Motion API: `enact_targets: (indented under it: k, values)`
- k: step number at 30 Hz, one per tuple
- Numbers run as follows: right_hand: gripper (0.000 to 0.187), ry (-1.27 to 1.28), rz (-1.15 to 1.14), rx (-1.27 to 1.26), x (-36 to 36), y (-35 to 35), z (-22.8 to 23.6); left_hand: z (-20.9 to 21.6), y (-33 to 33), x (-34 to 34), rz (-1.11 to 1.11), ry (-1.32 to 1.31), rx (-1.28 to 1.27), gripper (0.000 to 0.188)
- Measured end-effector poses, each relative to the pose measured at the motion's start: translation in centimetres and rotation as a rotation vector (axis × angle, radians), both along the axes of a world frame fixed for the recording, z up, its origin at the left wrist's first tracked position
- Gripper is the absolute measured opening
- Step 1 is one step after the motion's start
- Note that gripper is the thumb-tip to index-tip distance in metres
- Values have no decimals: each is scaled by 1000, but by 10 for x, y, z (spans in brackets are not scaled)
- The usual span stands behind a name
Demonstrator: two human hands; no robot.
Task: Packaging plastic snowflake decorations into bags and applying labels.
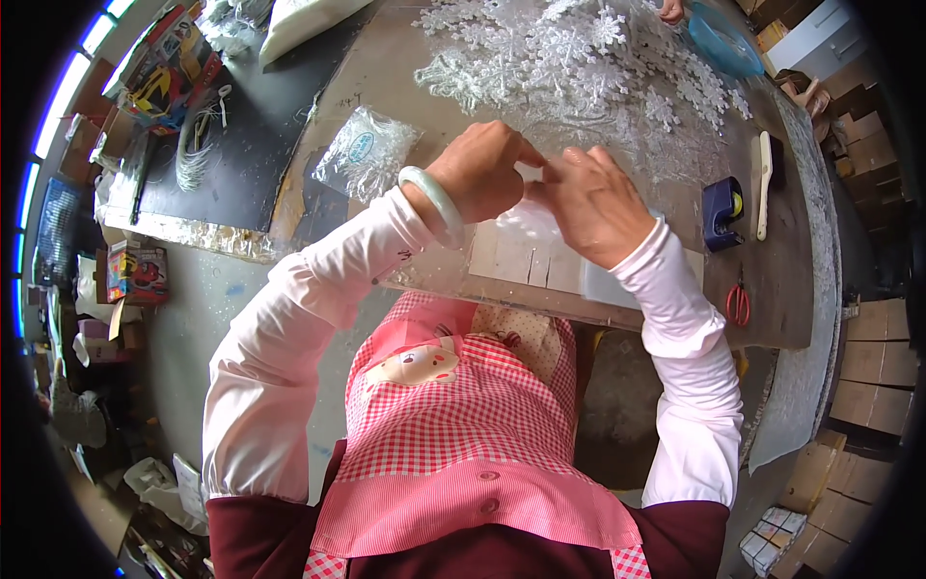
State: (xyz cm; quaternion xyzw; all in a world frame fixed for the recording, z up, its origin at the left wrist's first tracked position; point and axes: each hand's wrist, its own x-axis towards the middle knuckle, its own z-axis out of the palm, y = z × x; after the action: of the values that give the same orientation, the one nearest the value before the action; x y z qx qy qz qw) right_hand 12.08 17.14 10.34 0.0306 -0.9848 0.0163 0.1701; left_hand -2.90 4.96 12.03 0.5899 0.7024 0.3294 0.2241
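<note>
A clear plastic packet with a blue oval label [362,148] lies at the near left of the heap of white snowflake ornaments [579,58]. On the heap's near side, left to right: the left hand [479,172], fingers bent; a translucent white plastic piece [529,222]; the right hand [600,205], fingers bent, fingertips close to the left's. Whether either hand grips anything cannot be told. To the heap's near right: a navy-blue plastic tape dispenser [719,214], red-handled scissors [738,305], a long, narrow white tool [764,188].
</note>
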Motion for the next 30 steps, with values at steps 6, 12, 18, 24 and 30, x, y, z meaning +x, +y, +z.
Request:
enact_targets:
  k: [6, 12, 18, 24, 30]
  values:
    - [25, -143, -7, -144, 10, 7, 20, -3, 3, -1, 16, -49, 45, 40]
    - [27, -81, 66, 25, 20, 9, -3, -1, 8, 17, -69, 102, 60, 40]
    - [6, -125, -26, 38, 21, 21, 27, 4, 1, -8, -54, -177, 31, 42]
    - [10, -70, -30, -62, 25, 18, 35, -46, -15, -41, -101, -715, 167, 77]
    - [10, -55, -38, -90, 30, 12, 41, -132, -4, -20, -187, -776, 128, 87]
